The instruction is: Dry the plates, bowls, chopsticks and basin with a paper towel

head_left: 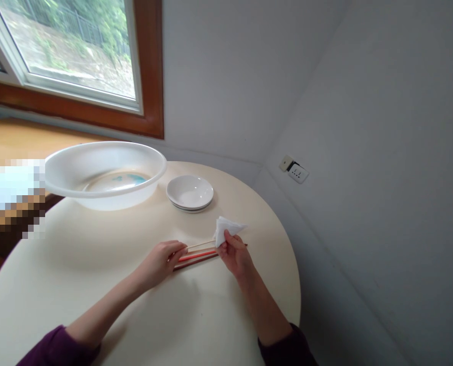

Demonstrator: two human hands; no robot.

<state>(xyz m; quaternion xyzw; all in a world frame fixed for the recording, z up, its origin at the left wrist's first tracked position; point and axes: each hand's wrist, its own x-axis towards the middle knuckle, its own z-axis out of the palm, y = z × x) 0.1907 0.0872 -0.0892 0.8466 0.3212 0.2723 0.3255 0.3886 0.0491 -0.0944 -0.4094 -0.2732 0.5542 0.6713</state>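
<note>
Several chopsticks (198, 255), pale, red and dark brown, lie side by side on the round cream table (134, 305). My left hand (160, 263) rests on their left ends, fingers pinched on a pale chopstick. My right hand (234, 254) is closed on a folded white tissue (225, 229), held at the right part of the chopsticks. Both forearms come in from the bottom edge in purple sleeves.
A large white plastic basin (104, 173) with a little water stands at the back left of the table. A small stack of white saucers (190, 193) sits to its right. Behind are a wooden window sill, a window and a wall socket (298, 173).
</note>
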